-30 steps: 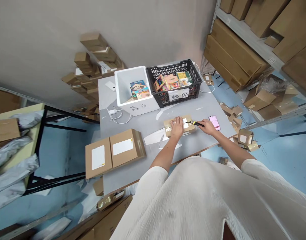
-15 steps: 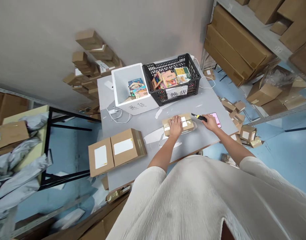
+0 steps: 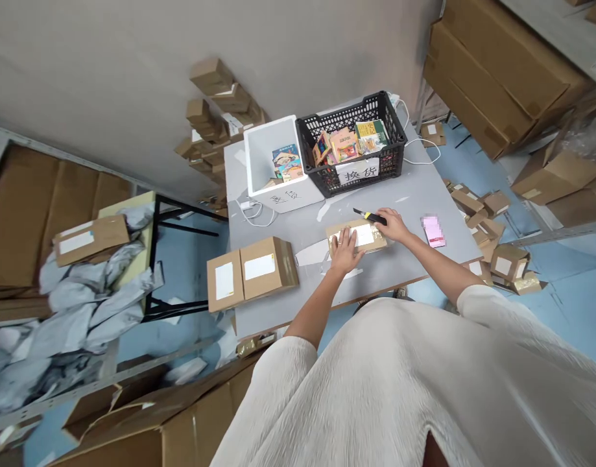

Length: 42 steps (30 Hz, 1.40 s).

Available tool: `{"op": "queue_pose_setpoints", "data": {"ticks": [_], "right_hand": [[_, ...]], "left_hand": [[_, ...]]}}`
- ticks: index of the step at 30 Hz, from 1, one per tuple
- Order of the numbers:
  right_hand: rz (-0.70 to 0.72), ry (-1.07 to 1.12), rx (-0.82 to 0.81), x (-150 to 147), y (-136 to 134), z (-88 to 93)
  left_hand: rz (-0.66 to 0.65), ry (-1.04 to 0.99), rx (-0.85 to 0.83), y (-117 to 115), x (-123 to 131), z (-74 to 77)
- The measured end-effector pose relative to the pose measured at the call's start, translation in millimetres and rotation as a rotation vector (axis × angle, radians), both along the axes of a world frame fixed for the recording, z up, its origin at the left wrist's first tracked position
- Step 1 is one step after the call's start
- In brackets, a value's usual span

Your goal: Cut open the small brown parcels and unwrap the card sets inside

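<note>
A small taped cardboard box [image 3: 374, 237] with a white label lies on the grey table [image 3: 273, 316] close to its front edge. My left hand [image 3: 345, 251] rests on the left part of this box, fingers spread over its top. In my right hand [image 3: 391, 225] is a black and yellow utility knife [image 3: 370, 216], its blade pointing left above the back edge of the box. The fingers of that hand are wrapped round the handle. White paper lies beside and partly under the box.
Behind are a white foam bin [image 3: 285, 198] and a black crate [image 3: 355, 174], both holding books. Two labelled boxes [image 3: 259, 269] stand at the table's left. A phone [image 3: 432, 231] lies to the right. White cables trail beside both containers.
The knife and my right hand have moved left, from beside the box to above its back edge, away from the phone. The camera view has shifted left. My left hand stays on the box.
</note>
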State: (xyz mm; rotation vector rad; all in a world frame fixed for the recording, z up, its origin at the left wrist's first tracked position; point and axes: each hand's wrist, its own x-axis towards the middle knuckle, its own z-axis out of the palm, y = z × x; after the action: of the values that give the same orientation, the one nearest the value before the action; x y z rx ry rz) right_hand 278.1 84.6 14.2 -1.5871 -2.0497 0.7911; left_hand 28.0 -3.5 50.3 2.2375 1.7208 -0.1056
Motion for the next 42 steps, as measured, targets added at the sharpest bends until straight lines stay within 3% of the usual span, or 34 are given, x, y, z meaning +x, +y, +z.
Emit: {"op": "queue_pose_setpoints", "data": {"ticks": [5,11,17,25,31,36,42], "right_hand": [[0.079,-0.011,-0.051,-14,14,-3.8],[0.081,-0.015,-0.073,-9,18,-1.2],[0.001,-0.025,-0.169,4,4,4.9],[-0.067,0.221,-0.307,-1,-43,0.4],[-0.156,0.375,-0.443,-3,-41,1.2],[-0.349,0.418,-0.518,2,-43,6.2],[-0.477,0.677,-0.637,4,-55,12.9]], "left_hand": [[0.134,-0.026,0.061,-22,-6,-10.9],[0.375,-0.238,0.075,-26,-11,-37.8],[0.339,-0.402,0.177,-8,-15,-51.2],[0.300,-0.521,0.160,27,-13,-51.3],[0.219,-0.507,0.110,39,-7,-50.6],[0.187,-0.367,-0.007,57,24,-35.5],[0.161,-0.221,-0.141,74,57,-9.0]]}}
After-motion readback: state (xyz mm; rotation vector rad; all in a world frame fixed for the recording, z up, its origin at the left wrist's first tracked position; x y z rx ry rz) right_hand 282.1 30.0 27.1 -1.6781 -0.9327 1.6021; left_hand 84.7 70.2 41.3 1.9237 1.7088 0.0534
